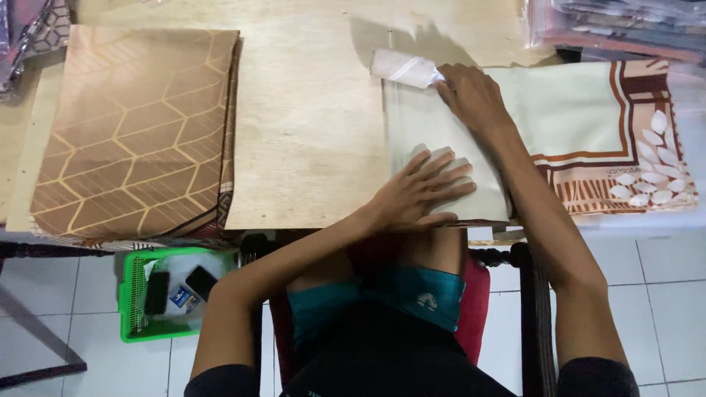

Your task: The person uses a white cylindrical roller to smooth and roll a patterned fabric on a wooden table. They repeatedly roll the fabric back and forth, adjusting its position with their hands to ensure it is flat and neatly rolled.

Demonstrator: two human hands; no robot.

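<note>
The left hand [423, 192] lies flat, fingers spread, palm down on the near part of a pale cream cloth [434, 140], pressing rather than gripping. The right hand [471, 92] rests on the far edge of the same cloth, its fingertips at a small folded or rolled end of pale fabric [404, 68]; whether those fingers pinch that fold or only press on it is hard to make out. The cloth sits at the right of a bare plywood tabletop [309, 132] and runs right into a printed part [625, 140] with a brown and rust border and white leaf shapes. Its near edge hangs slightly over the table's near edge, and the right forearm hides part of the middle of it.

Far right, a stack of items in clear wrapping [618, 26] is cut off by the picture's edge, so its contents stay unclear. At the left of the table, well apart from the hands, lies a folded stack of tan fabric [136, 132] with a thin golden hexagon pattern, smooth and flat, its lower layers showing only as edges.

Below the table, on the white tiled floor [662, 294], stands a green plastic basket [132, 323] holding two dark flat objects and a small card, too small to identify. The person's lap hides most of a red chair seat [478, 294].
</note>
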